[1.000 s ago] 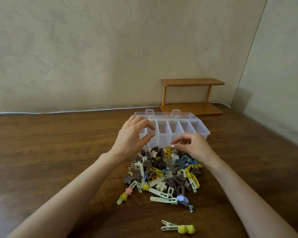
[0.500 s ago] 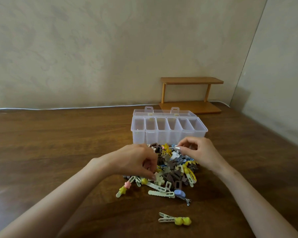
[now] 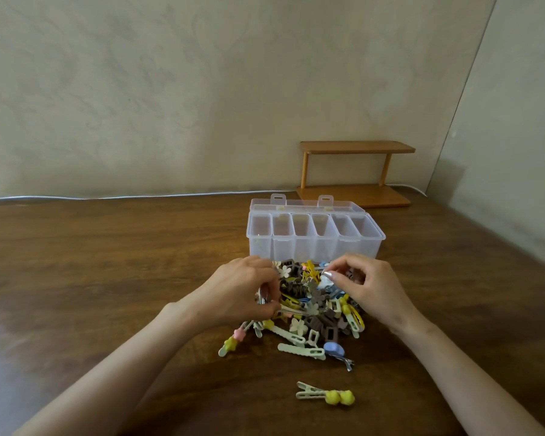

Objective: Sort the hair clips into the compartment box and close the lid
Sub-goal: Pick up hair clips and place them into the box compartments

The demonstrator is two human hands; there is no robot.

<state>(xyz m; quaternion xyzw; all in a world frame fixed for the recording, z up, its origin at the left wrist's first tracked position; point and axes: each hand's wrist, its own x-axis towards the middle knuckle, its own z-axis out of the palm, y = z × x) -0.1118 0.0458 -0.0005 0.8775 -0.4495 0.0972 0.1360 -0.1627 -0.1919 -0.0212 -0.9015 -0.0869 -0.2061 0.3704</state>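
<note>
Tabletop [image 3: 107, 278], clips [image 3: 315, 309] beside box [image 3: 315, 250] (lid [image 3: 306, 205] open)

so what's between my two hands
The hair clip pile: brown, cream and yellow clips lie between left hand and right hand, in the head view.

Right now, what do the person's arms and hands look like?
The left forearm and right forearm are bare: no sleeves, watch or bracelet. The left hand and right hand show no gloves or rings. One right-hand nail looks shiny silver.
</note>
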